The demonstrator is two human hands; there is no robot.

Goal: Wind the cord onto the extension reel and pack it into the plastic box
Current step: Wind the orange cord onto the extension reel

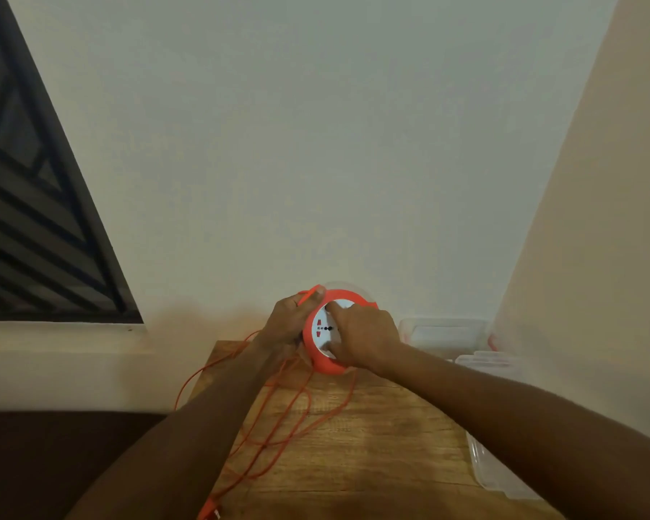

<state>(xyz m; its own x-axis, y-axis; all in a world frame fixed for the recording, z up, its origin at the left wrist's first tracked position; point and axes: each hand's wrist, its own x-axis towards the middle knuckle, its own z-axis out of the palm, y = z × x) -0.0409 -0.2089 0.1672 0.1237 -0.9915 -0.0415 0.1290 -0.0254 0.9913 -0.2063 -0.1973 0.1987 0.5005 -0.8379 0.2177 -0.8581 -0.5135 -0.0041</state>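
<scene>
An orange extension reel (318, 360) with a white socket face is held up above the far end of the wooden table (372, 437). My left hand (288, 322) grips the reel's left rim and pinches the orange cord (263, 418) at the top. My right hand (364, 337) lies over the white face, index finger on a dark knob near the top. Loose cord loops hang down over the table and off its left edge to the plug (211, 512) at the bottom. The clear plastic box (443, 332) stands to the right of the reel.
A clear lid (492, 471) lies along the table's right edge under my right forearm. A white wall is straight ahead, a side wall at right. A dark window grille (34, 219) fills the left. The table is narrow, with dark floor on its left.
</scene>
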